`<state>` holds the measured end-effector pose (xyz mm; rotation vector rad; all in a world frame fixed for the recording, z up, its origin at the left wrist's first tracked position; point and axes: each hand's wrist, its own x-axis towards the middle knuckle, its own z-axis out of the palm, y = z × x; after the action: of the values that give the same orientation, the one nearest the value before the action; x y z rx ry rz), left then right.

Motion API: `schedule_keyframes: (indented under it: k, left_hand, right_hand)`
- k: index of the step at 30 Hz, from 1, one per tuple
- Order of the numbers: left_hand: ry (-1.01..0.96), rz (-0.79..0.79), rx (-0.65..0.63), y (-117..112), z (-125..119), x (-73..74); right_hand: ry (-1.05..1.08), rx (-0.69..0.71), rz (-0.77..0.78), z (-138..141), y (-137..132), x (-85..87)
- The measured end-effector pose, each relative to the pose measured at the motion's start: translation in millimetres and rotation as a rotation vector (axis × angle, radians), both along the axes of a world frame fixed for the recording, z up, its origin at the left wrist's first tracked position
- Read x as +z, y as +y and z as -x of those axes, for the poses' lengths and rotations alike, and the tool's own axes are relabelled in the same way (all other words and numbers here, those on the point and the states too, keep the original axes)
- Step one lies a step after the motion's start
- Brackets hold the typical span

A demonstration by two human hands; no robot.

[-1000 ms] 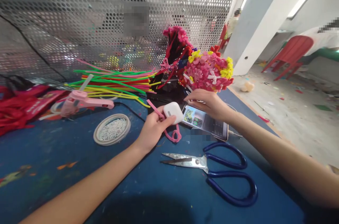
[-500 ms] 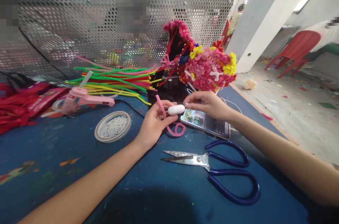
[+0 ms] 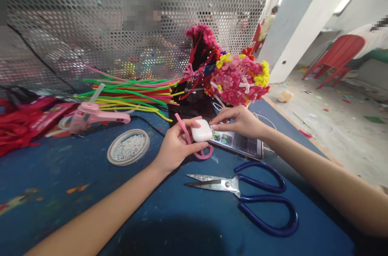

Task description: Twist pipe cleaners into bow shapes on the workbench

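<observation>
My left hand (image 3: pixel 174 145) grips a white earbud case (image 3: pixel 201 131) between thumb and fingers, its broad face turned toward me. A pink pipe cleaner (image 3: pixel 182 126), curled into a loop at its lower end, is also held in that hand. Close to the case's right edge, my right hand (image 3: pixel 236 120) is pinched on a small whitish thing that I cannot make out. Below that hand lies a phone (image 3: pixel 245 145) with its screen lit. Scissors (image 3: pixel 227 185) with dark blue handles rest on the table nearer to me, blades slightly apart.
A round dish (image 3: pixel 112 151) of small white beads sits left of my left hand. Behind it are a pink glue gun (image 3: pixel 97 115) and several coloured pipe cleaners (image 3: pixel 136 90). Fuzzy pink flowers (image 3: pixel 233 78) stand against a perforated metal panel (image 3: pixel 100 17). A red chair (image 3: pixel 342 52) is at right.
The earbud case has turned from edge-on to broad face toward me in my left hand. My right hand stays close beside it. The view has shifted slightly.
</observation>
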<state>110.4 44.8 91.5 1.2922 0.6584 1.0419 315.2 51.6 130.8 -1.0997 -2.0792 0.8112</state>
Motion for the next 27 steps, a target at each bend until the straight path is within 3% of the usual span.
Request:
schedule_keyframes:
  k: [18,27]
  left_hand:
    - [-0.080,-0.135,-0.041,2.9,-2.1,-3.6]
    - [0.005,-0.240,-0.077,3.8,-1.8,-5.5]
  right_hand:
    - [0.009,-0.043,0.073,2.0,-3.5,3.4]
    - [-0.085,0.010,0.087,2.1,-6.3,9.7]
